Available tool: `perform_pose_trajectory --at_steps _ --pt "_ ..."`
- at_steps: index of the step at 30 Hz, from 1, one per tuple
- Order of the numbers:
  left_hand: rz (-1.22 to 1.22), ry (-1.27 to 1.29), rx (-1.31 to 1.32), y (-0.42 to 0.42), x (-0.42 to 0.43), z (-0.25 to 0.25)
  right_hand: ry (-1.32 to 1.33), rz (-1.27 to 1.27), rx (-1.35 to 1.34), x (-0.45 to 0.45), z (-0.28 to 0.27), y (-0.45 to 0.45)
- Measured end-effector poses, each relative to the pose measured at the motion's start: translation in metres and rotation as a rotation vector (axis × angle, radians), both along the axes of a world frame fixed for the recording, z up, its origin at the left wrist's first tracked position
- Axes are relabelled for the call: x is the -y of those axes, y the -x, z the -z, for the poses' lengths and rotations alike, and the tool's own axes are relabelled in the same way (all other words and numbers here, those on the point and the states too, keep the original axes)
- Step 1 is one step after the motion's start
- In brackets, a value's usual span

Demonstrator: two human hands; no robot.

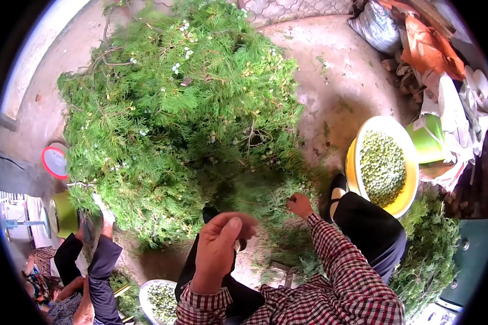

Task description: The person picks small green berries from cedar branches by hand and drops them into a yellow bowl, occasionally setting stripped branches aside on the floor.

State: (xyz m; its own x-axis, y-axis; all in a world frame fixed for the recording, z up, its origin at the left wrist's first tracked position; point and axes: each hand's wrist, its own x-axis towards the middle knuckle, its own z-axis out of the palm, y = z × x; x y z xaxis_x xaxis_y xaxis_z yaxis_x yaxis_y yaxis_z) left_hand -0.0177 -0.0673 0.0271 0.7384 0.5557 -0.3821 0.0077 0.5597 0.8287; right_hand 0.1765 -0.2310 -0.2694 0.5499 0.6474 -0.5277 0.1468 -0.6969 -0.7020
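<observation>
My left hand [220, 244] is raised near the bottom centre, in front of my dark trouser leg. Its fingers curl forward and blur at the tips, so anything between them is hard to make out. Farther right, my right hand [300, 206] is closed at the near edge of a large heap of green branches [184, 108], fingers pressed together around something too small to name. Pale bluish-green cones dot the branches. To the right of my right knee stands a yellow basin [410, 192] holding many small green cones [382, 167].
A pale basin [145, 303] of green cones sits at the lower left. Beside it another person [87, 292] is seated. A red-rimmed container [55, 162] stands at the left. A green bucket [427, 139], sacks [375, 26] and more branches [428, 254] are on the right.
</observation>
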Motion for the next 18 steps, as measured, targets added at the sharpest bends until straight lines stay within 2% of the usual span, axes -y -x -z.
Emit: perform_pose_trajectory --at_steps 2,5,9,14,16,18 --pt "0.018 -0.037 -0.02 0.0 0.001 -0.002 -0.115 0.214 -0.36 -0.001 -0.041 -0.003" --pt "0.055 -0.12 -0.01 0.0 0.004 0.002 -0.345 0.517 -0.765 -0.004 -0.093 0.005" --pt "0.123 -0.365 -0.055 -0.001 0.016 0.012 -0.612 0.532 -0.957 -0.007 -0.157 0.027" --pt "0.278 -0.733 -0.156 -0.003 0.026 0.041 -0.698 0.499 -0.949 -0.006 -0.221 0.058" --pt "0.354 -0.861 -0.228 -0.004 0.031 0.038 -0.763 0.473 -0.917 -0.005 -0.237 0.07" --pt "0.373 -0.768 -0.193 -0.003 0.034 0.037 -0.796 0.45 -0.861 -0.003 -0.246 0.078"
